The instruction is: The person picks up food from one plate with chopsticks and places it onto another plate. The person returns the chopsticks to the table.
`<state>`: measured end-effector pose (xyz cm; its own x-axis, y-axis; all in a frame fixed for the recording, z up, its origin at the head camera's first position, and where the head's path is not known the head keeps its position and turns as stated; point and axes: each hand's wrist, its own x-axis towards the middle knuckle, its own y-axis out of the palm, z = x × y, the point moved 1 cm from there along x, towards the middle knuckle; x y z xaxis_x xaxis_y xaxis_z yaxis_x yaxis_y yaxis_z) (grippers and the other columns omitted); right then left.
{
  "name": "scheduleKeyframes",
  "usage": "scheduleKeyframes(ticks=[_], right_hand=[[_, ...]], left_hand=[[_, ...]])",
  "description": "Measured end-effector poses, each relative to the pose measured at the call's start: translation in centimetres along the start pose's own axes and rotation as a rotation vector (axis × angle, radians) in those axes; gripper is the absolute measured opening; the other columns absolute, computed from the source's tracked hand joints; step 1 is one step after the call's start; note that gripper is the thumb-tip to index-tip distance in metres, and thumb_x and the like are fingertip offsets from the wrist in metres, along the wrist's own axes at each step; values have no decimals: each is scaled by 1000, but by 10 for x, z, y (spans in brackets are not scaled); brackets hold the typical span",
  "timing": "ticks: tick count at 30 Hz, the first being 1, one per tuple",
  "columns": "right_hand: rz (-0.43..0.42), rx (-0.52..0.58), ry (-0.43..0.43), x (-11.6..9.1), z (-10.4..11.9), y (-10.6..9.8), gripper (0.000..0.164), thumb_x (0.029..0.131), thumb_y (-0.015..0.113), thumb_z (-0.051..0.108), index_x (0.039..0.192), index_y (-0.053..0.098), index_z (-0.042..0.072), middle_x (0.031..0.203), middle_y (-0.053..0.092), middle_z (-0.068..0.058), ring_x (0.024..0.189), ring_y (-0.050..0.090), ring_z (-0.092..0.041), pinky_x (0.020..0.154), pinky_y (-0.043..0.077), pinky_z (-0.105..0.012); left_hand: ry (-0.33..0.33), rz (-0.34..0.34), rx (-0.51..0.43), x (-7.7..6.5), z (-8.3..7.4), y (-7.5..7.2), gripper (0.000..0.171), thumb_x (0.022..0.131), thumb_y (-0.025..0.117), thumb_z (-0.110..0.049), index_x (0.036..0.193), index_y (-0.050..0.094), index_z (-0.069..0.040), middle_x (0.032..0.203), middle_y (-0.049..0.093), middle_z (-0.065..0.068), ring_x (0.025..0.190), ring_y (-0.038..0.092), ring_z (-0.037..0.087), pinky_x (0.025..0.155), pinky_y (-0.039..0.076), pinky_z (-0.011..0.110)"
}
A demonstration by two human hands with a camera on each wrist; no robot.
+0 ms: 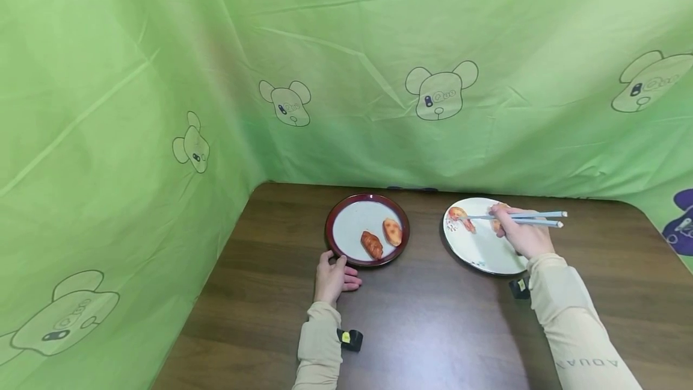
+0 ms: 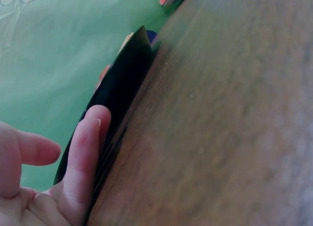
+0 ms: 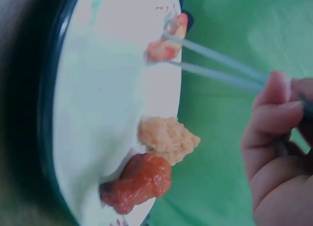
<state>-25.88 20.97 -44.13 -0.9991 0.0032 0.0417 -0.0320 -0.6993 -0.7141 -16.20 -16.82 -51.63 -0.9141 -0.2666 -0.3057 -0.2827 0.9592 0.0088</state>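
In the head view my right hand (image 1: 527, 236) holds a pair of pale blue chopsticks (image 1: 547, 215) over a white plate (image 1: 484, 254). Their tips reach a shrimp-like piece of food (image 3: 164, 49) at the plate's far side, one tip on either side of it in the right wrist view. On the same plate are a pale crumbly fried piece (image 3: 168, 138) and a glazed reddish chicken piece (image 3: 139, 182). My left hand (image 1: 331, 278) is at the near left rim of a red-rimmed plate (image 1: 346, 227), fingers loosely extended; one finger overlaps the plate's dark outer side (image 2: 120, 74).
On the red-rimmed plate lie a browned oval piece (image 1: 392, 232) and a darker reddish-brown piece (image 1: 372, 245). Both plates stand toward the back of a dark wooden table (image 1: 422, 318). A green printed cloth (image 1: 352, 107) hangs behind and to the left.
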Motion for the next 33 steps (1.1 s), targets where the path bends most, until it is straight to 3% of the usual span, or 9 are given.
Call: scheduleKeyframes(ticks=[6, 11, 13, 19, 26, 28, 33], right_hand=[[-45, 15, -108, -7, 0, 5, 46, 96, 52, 45, 89, 72, 4, 54, 62, 7, 55, 49, -3, 49, 36, -28], [-73, 21, -130, -11, -2, 5, 45, 96, 54, 43, 102, 74, 3, 55, 64, 3, 55, 49, 0, 49, 36, -24], [-83, 15, -132, -11, -2, 5, 45, 96, 54, 43, 101, 75, 2, 54, 63, 4, 55, 49, 0, 48, 36, -24], [-122, 26, -147, -13, 2, 5, 40, 95, 56, 42, 90, 74, 6, 52, 60, 12, 51, 48, -3, 46, 35, -26], [-226, 131, -249, -13, 27, 19, 42, 93, 62, 34, 58, 64, 12, 55, 56, 14, 57, 46, 0, 50, 34, -20], [-226, 144, -282, -11, 37, 27, 39, 93, 63, 32, 58, 65, 14, 55, 56, 13, 57, 46, 1, 50, 35, -19], [-166, 187, -336, -7, 57, 52, 28, 95, 60, 28, 77, 73, 10, 56, 57, 6, 55, 47, 0, 49, 36, -18]], left_hand=[[4, -3, -7, 2, 1, 0, 54, 100, 42, -13, 144, 18, 8, 75, 68, 18, 51, 66, 15, 50, 60, 31], [2, -3, -12, 3, 1, -1, 54, 100, 41, -13, 145, 18, 7, 74, 68, 16, 51, 66, 14, 50, 60, 30], [2, -4, -11, 3, 0, -1, 54, 100, 41, -13, 144, 18, 7, 74, 68, 16, 51, 66, 15, 50, 60, 30], [15, -7, -2, 2, 0, -3, 53, 100, 41, -12, 144, 19, 8, 76, 68, 18, 52, 67, 16, 51, 60, 32], [0, -12, 4, 1, -1, -3, 54, 101, 42, -14, 145, 19, 6, 80, 69, 22, 53, 67, 17, 51, 60, 32], [1, -9, 4, 1, -1, -2, 56, 101, 42, -15, 146, 18, 6, 81, 69, 23, 53, 67, 18, 52, 60, 33], [6, 1, 6, 1, 0, 0, 57, 101, 42, -16, 146, 16, 7, 80, 69, 22, 54, 68, 20, 51, 60, 34]])
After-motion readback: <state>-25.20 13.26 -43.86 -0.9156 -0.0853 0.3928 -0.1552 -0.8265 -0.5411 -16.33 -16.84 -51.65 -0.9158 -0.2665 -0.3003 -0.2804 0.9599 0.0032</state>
